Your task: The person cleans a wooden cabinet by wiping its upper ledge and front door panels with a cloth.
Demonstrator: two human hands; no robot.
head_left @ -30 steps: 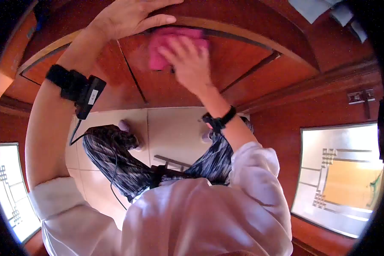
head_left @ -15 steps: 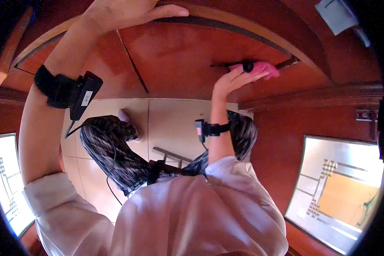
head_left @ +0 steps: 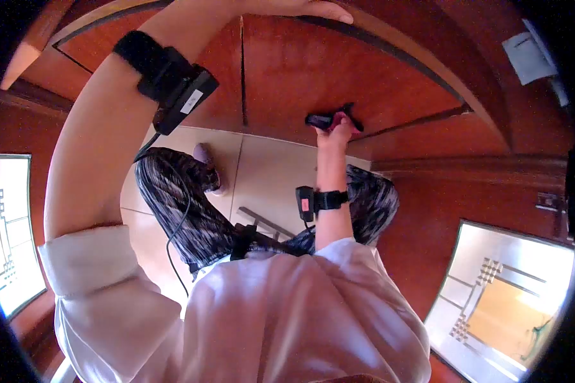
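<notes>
The pink cloth [head_left: 355,129] is held in the gathered fingers of the right hand [head_left: 332,132], beside a dark fitting [head_left: 318,120], at the red wooden panel [head_left: 300,70]. The left hand [head_left: 275,6] is placed at the curved wooden edge [head_left: 396,41]; how wide its fingers are spread cannot be told.

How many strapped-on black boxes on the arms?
2: one black box on the left forearm, another black box on the right forearm. The sleeves could hide more.

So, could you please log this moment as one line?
right hand: holding pink cloth by dark fitting | left hand: at wooden rim, partly out of frame
</notes>
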